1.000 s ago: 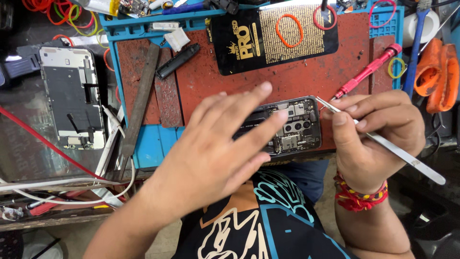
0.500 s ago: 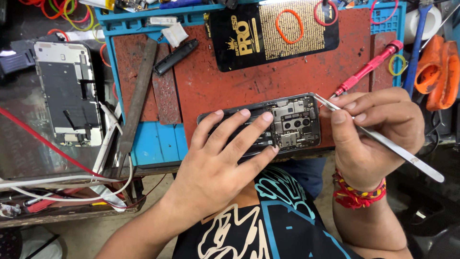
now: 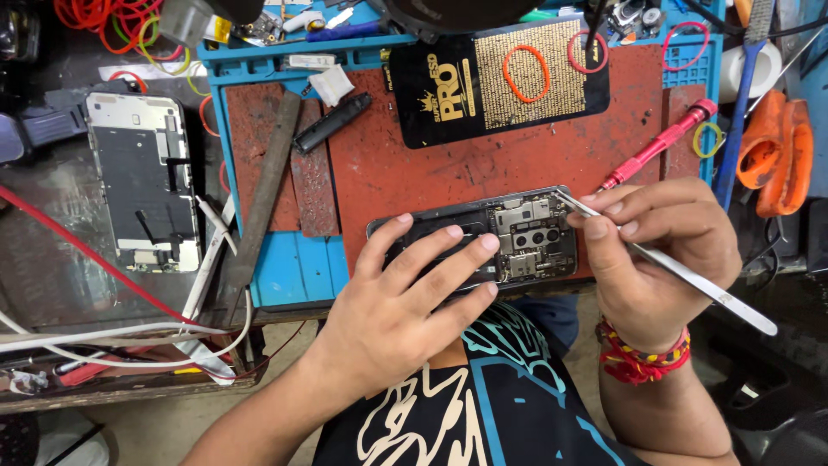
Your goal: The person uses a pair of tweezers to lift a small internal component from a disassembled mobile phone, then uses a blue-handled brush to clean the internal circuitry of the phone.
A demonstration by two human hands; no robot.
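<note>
Pressing flat with spread fingers, left hand point(image 3: 405, 298) on an opened phone point(image 3: 517, 237) lying at the near edge of a worn red mat point(image 3: 414, 177), bare metal shields and camera rings exposed. Pinched in the right hand point(image 3: 660, 250), fingers closed tight, slim steel tweezers point(image 3: 690, 278), tips touching the phone's upper right corner. Just beyond, a red screwdriver point(image 3: 660, 142); far left, a stripped phone frame point(image 3: 142, 181) on scuffed grey bench.
</note>
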